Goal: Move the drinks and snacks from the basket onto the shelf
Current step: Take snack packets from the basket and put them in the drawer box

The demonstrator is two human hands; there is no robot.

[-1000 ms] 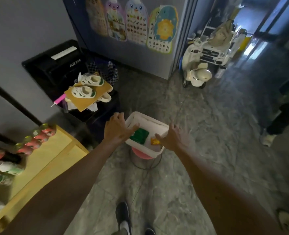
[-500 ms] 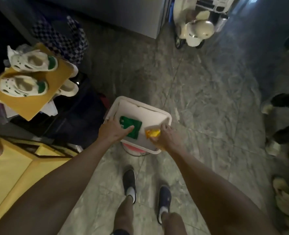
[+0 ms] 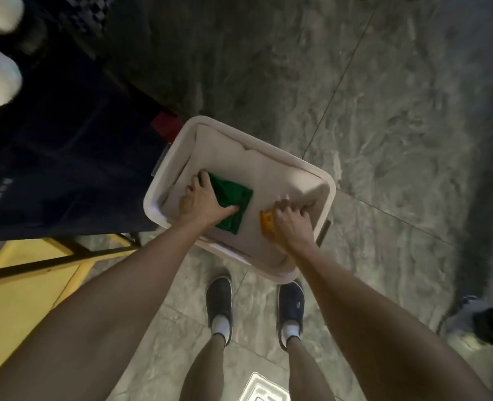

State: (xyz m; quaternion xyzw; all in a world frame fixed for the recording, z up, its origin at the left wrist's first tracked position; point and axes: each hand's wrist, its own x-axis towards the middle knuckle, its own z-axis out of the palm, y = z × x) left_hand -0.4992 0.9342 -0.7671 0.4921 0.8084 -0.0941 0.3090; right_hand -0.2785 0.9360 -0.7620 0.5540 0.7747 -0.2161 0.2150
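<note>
Left of the white rectangular plastic basket (image 3: 330, 183) and nearer to you stands the yellow shelf with a dark frame (image 3: 22, 299). Inside the basket, toward its left wall, your left hand (image 3: 202, 202) lies on the flat green foil snack packet (image 3: 233, 198). Your fingers (image 3: 203, 183) curl over its left edge and your thumb presses across its top, grasping it. Toward the basket's near right corner, your right hand (image 3: 291, 224) is clenched on the small orange snack packet (image 3: 267, 224), low in the basket.

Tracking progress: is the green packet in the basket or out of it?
In. The green packet lies inside the basket's rim, gripped by the left hand; the right hand grips an orange packet beside it.
</note>
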